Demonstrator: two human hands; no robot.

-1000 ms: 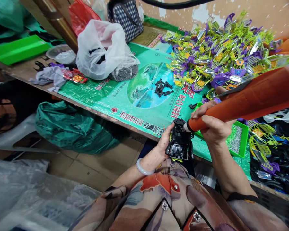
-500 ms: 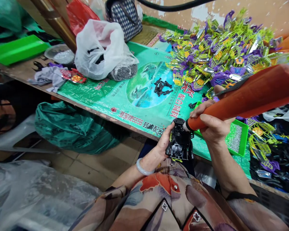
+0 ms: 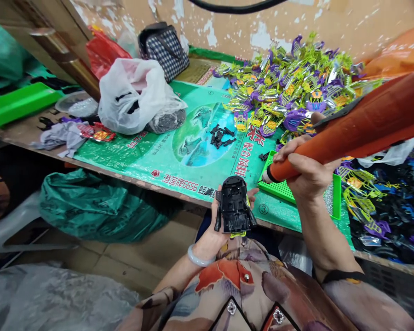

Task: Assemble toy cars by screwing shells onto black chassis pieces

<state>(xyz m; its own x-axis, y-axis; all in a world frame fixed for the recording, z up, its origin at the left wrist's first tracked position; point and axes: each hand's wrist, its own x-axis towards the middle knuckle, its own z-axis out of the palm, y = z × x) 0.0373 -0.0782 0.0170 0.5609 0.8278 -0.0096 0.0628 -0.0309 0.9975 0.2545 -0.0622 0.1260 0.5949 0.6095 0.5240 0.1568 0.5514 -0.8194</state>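
My left hand (image 3: 209, 236) cradles a black plastic toy car body (image 3: 235, 204) from below, its underside facing up and a bit of yellow-green plastic showing at the near end. Fingertips show past its right side. My right hand (image 3: 308, 177) is wrapped round a thick orange electric screwdriver (image 3: 348, 135), which has a lever along its top. The tool's tip points down-left, apart from the car, over the left end of a green tray (image 3: 337, 200). Small silver screws (image 3: 327, 197) lie in the tray's right part, partly hidden by my wrist.
A heap of yellow-green and purple plastic parts (image 3: 290, 87) covers the back right. Small black parts (image 3: 222, 136) lie on the green sheet (image 3: 141, 161). A white plastic bag (image 3: 124, 99), checked bag (image 3: 170, 55) and bright green tray (image 3: 20, 103) stand leftward. Black parts (image 3: 376, 207) fill the right.
The screwdriver tip has come off the toy car and sits to its right. My left hand has lowered the car slightly left and tilted it. The view has shifted a little.
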